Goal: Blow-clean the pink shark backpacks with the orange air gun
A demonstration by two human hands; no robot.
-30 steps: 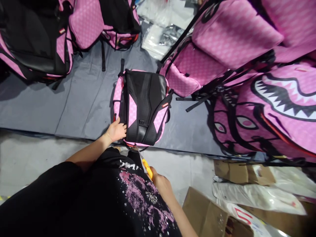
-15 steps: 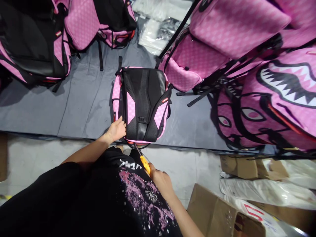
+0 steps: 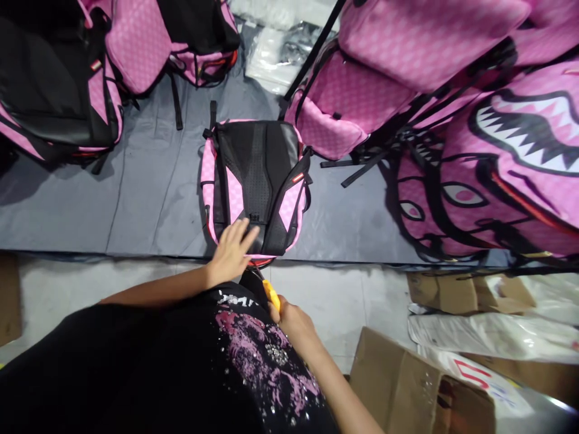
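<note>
A pink and black backpack point(image 3: 265, 175) lies with its back panel and shoulder straps up, at the near edge of the grey-covered table. My left hand point(image 3: 231, 256) is at its lower left, fingers spread over the bottom of the black back panel. In front of the table edge, my right hand point(image 3: 292, 319) is closed round a yellow-handled tool point(image 3: 271, 295). The tool's slim dark shaft points up toward the red-trimmed underside of the backpack. Its tip is hidden or too small to make out.
More pink backpacks stand at the left point(image 3: 58, 78) and in a pile at the right point(image 3: 474, 193). Clear plastic bags point(image 3: 271, 57) lie at the back of the grey table cover point(image 3: 149, 199). An open cardboard box point(image 3: 393, 386) and wrapped packages point(image 3: 488, 334) sit on the floor at right.
My left hand has moved right from the backpack's left side onto its lower back panel, its fingers now spread. My right hand keeps hold of the yellow-handled tool. The view has shifted slightly.
</note>
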